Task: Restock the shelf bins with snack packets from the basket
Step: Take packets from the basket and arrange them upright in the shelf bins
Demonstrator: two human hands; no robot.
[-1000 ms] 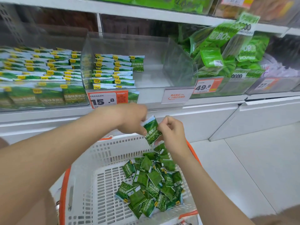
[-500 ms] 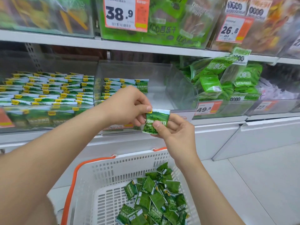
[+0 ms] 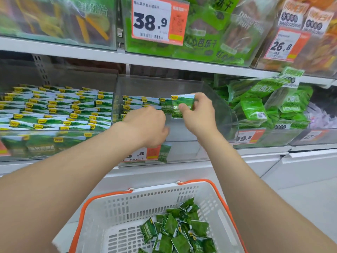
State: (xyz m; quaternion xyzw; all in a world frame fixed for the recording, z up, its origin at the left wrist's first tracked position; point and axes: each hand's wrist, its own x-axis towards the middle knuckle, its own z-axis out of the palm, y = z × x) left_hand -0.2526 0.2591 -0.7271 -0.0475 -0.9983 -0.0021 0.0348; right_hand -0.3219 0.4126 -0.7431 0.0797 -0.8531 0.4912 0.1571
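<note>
The right hand [image 3: 198, 114] pinches a green snack packet [image 3: 182, 105] between thumb and fingers, holding it upright, with its printed face toward the camera, above the open top of the clear middle bin [image 3: 209, 92]; the left hand [image 3: 147, 125] hangs just beside it, knuckles up and fingers curled downward, close to the packet's lower left corner; whether it grips anything I cannot tell, since its fingertips are hidden; the two hands are near each other but not joined. Inside the middle bin, rows of packets [image 3: 135, 103] stand along its left side, while its right part shows bare plastic; the left bin [image 3: 54, 110] next to it is packed with the same kind in tidy rows. Below the arms sits a white basket [image 3: 127, 203] with orange handles; loose packets [image 3: 178, 232] lie heaped in its right half. To the right, larger green bags [image 3: 264, 106] fill another bin; a price tag [image 3: 151, 21] reading 38.9 hangs on the shelf above.
</note>
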